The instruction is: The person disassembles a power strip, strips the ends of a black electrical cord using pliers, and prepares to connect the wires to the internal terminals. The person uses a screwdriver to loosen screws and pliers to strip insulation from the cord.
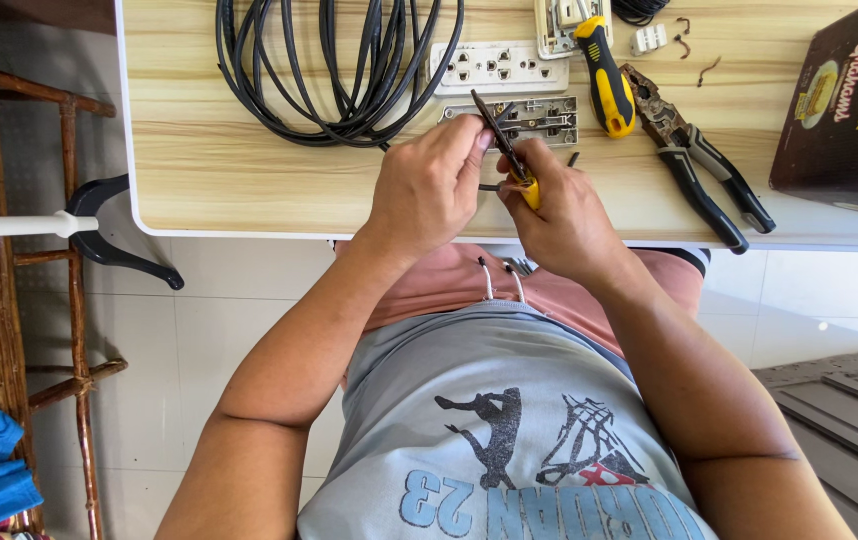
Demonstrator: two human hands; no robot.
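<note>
I can't make out what the left hand (427,188) pinches; its fingertips are closed on something tiny, hidden just below the metal socket frame (534,119). My right hand (561,212) is clamped on the yellow-handled tool (509,150), whose dark tip rises over that frame.

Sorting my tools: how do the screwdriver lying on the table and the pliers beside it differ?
The screwdriver has one yellow-and-black handle and lies almost straight up the table; the pliers have two dark handles, spread apart, and lie slanted. The pliers look longer. Both lie untouched on the wooden table, right of the hands.
</note>
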